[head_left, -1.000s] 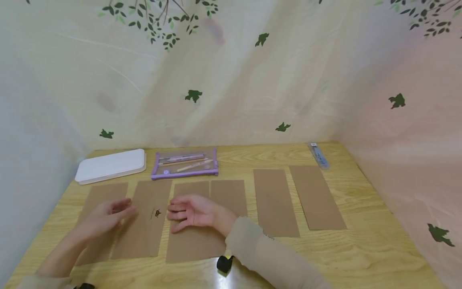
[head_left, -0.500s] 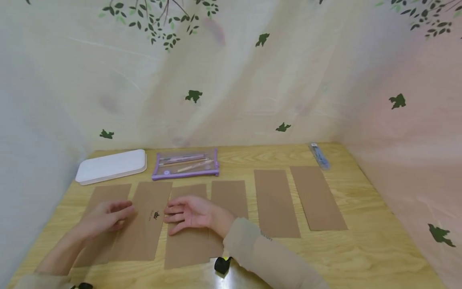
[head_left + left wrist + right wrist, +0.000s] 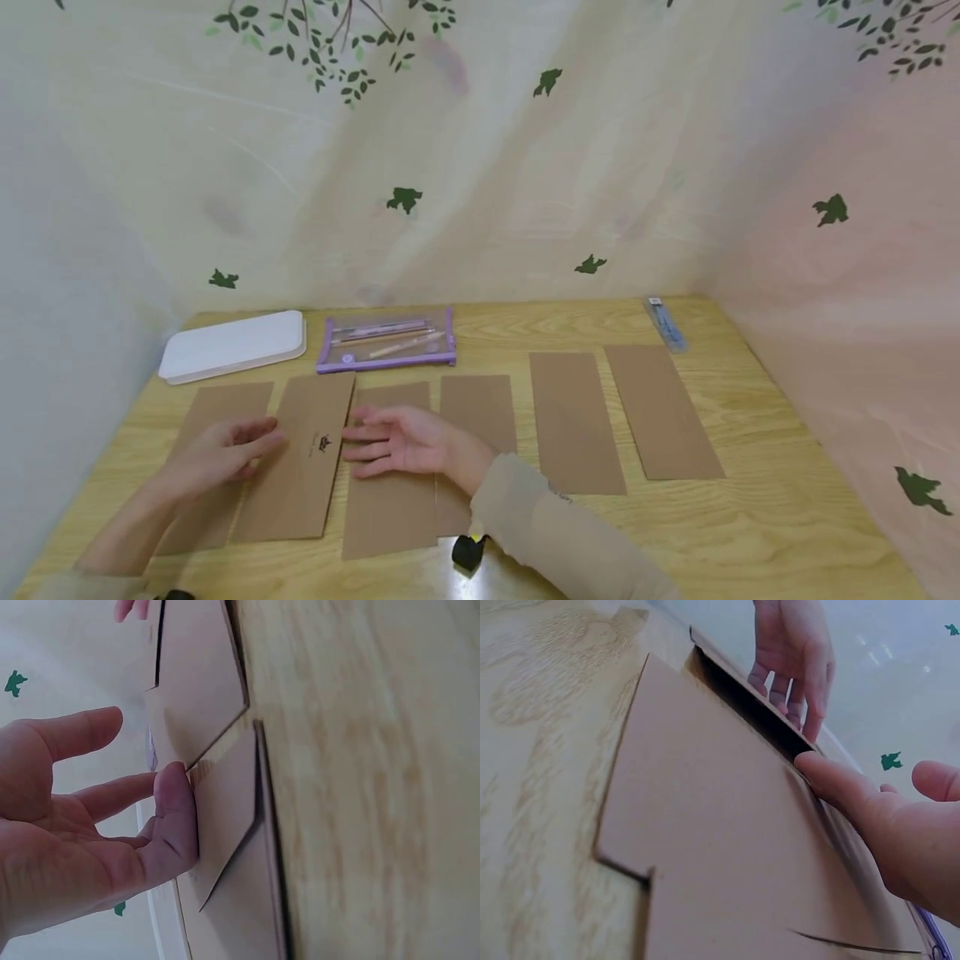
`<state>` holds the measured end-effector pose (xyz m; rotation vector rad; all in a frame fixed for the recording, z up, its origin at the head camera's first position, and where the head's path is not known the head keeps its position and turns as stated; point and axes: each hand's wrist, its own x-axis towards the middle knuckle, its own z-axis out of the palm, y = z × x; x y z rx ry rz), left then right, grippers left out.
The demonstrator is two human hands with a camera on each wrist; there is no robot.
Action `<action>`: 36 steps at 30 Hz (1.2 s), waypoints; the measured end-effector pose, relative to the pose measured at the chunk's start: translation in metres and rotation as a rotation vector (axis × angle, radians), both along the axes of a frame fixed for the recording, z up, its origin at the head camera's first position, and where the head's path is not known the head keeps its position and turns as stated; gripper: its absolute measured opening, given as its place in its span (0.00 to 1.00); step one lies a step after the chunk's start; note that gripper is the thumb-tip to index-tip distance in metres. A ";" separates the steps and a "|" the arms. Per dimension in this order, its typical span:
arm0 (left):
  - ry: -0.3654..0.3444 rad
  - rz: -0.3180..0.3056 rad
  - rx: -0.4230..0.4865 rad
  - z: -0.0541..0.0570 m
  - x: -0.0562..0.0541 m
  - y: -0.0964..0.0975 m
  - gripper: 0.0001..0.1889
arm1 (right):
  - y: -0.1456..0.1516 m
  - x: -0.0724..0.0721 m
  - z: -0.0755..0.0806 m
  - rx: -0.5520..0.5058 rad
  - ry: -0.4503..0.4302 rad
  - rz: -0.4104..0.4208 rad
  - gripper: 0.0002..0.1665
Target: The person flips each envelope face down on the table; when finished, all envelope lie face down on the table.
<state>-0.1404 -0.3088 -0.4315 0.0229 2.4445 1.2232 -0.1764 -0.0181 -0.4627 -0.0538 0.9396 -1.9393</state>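
Several brown rectangular cardboard pieces lie in a row on the table. One bears a small black crown print; this crown-printed piece [image 3: 300, 492] lies between the two hands, its right edge raised with a dark gap below. My left hand [image 3: 221, 454] is at its left edge, and in the left wrist view the bent fingertips [image 3: 174, 817] touch the cardboard while the thumb stands apart. At the raised right edge, my right hand [image 3: 412, 442] has its palm turned up and fingers extended. A fingertip [image 3: 814, 763] of it reaches that edge in the right wrist view.
A white case [image 3: 232, 346] and a clear pencil pouch [image 3: 386, 340] with purple trim lie along the back. A slim blue packet [image 3: 666, 325] is at the back right. More cardboard pieces [image 3: 577, 425] lie to the right. Printed fabric [image 3: 480, 150] hangs behind the table.
The crown-printed piece has shifted slightly nearer, then its right edge has risen at the right fingertips. The piece under the right hand has slid a little left and nearer. The left hand barely moves.
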 end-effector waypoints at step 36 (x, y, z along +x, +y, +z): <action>0.008 -0.082 0.052 0.000 -0.003 0.003 0.35 | -0.016 0.003 0.025 -0.048 0.074 0.057 0.32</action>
